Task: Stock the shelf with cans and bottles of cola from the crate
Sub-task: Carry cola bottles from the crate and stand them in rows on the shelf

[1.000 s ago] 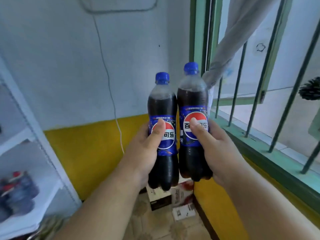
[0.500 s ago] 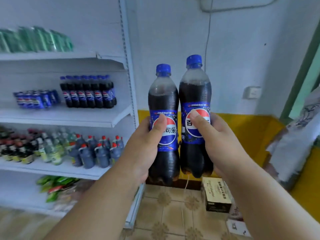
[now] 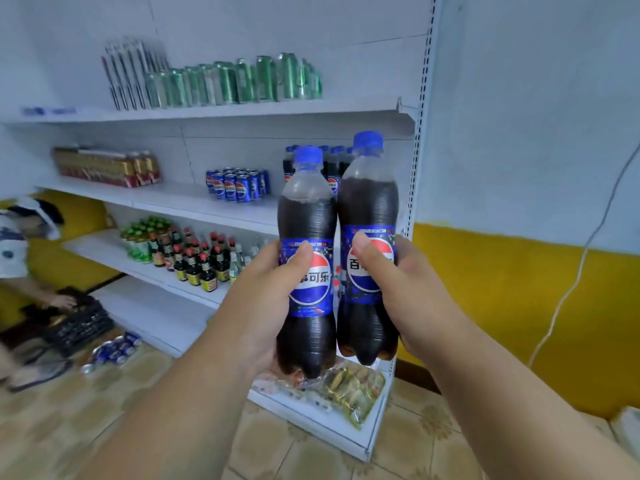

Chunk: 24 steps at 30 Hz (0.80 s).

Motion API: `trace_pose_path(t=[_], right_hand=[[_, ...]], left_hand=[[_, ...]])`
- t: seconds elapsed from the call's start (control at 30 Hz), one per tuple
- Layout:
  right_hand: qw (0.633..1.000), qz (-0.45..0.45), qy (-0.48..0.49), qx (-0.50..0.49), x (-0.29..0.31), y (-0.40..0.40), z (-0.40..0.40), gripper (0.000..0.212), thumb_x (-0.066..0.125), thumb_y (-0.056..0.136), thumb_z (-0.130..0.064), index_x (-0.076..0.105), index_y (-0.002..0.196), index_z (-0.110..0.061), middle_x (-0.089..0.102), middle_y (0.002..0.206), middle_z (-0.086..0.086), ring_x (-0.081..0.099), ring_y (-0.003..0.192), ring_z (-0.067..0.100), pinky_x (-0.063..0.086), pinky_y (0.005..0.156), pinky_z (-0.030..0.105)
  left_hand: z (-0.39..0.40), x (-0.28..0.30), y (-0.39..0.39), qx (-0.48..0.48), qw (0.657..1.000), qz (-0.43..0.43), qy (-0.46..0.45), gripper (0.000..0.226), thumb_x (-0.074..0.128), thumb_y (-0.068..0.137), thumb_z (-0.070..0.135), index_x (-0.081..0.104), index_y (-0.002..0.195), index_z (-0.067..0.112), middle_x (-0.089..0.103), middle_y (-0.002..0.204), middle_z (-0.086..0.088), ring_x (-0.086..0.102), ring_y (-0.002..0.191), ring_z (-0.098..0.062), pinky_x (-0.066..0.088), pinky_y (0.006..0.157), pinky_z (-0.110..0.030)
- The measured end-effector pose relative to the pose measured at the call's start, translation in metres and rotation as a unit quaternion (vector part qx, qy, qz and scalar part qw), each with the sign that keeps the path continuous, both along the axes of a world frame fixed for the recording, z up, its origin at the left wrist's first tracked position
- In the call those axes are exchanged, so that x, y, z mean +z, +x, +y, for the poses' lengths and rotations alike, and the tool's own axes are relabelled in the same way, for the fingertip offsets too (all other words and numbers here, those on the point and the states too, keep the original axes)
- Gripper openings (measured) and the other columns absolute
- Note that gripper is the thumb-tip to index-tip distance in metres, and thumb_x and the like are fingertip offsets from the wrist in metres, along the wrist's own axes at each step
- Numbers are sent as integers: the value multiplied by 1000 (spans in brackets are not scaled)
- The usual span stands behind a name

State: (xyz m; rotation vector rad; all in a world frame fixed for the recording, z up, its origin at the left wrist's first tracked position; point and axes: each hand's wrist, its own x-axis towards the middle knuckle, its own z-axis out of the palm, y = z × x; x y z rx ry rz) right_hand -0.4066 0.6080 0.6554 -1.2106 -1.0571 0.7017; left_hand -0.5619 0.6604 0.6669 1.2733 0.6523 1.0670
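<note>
Nearest the camera, two forearms reached forward and up, each hand wrapped round a cola bottle at its label. The left hand gripped the left bottle with the thumb laid across the front of the label and the fingers curled behind; the right hand held the right bottle the same way. Both bottles stood upright, blue caps up, their sides touching, the right one a little higher. Beyond them stood the white shelf unit. The row of shelved cola bottles showed just behind the held caps on the middle shelf, at its right end, with the blue cola cans to their left. So the target spot lay straight ahead and slightly above the hands, and I judged that the bottles, already vertical, needed only a forward carry; neither hand looked clearly nearer to it. Green cans filled the top shelf, and dark sauce bottles the one below the cola. Far left, on the floor, a dark crate sat beside loose cans. Compared with half a second before, the view had swung left: the shelf now filled the frame behind the bottles, and the grips were unchanged.
</note>
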Motion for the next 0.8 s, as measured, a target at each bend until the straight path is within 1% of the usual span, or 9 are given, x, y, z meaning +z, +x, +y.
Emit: trace_pose_path(t=[0.07,0.13,0.23,0.33,0.47,0.5,0.6,0.7,0.8], right_hand=[[1000,-12,-4,8,-1,-9,22,50,68,78,-63,66,109,-24,77,99,2,76,91,20,58,91,50],[1000,-25,-10,14,-6,-16,44,52,67,75,-67,66,107,-26,78,98,0,76,90,18,59,89,48],[999,-25,-17,27,-15,-21,77,36,68,86,-57,66,106,-26,77,96,-1,76,88,16,60,87,45],[999,-25,-15,35,-23,-16,120,33,66,87,-56,65,105,-28,77,94,-3,76,85,15,60,83,41],[997,-34,-16,68,-25,0,184,49,59,81,-68,61,111,-30,76,96,-2,74,75,12,55,57,26],[997,-31,-15,75,-23,6,201,50,58,80,-69,61,111,-30,76,97,-2,75,76,12,55,58,26],[997,-26,-6,69,-18,23,262,39,59,87,-60,62,111,-30,76,99,-6,75,87,9,59,79,33],[997,-27,1,69,-15,35,316,31,62,90,-54,64,109,-29,77,98,-7,74,88,8,57,82,35],[996,-11,12,83,-14,43,359,31,64,90,-53,65,108,-27,77,99,-3,75,91,14,58,88,44]], left_hand=[[17,-5,-5,26,999,-17,-21,26,59,93,31,67,115,18,77,99,-8,75,88,-25,58,82,-42],[35,-10,-8,56,998,-16,-36,28,56,96,40,67,114,22,78,100,-6,75,90,-26,57,85,-45],[66,-20,-7,104,994,0,-41,32,55,94,52,67,110,27,78,98,-2,76,88,-24,58,84,-46],[102,-26,1,134,990,14,-31,35,53,94,54,66,109,25,78,95,-1,76,85,-22,59,81,-44],[161,-29,18,165,986,20,-26,32,52,95,53,66,107,28,78,91,2,76,82,-19,59,79,-42],[177,-29,23,170,985,22,-26,32,52,95,54,66,107,28,78,91,2,76,83,-19,59,80,-43],[233,-23,40,186,982,36,-23,31,50,95,55,67,104,30,77,91,3,76,84,-19,59,85,-47],[283,-19,54,226,973,51,-8,32,51,93,58,67,94,30,76,84,7,75,80,-17,59,85,-47],[325,-22,63,238,970,45,-3,30,52,93,59,67,94,33,76,87,6,75,84,-18,58,87,-50]])
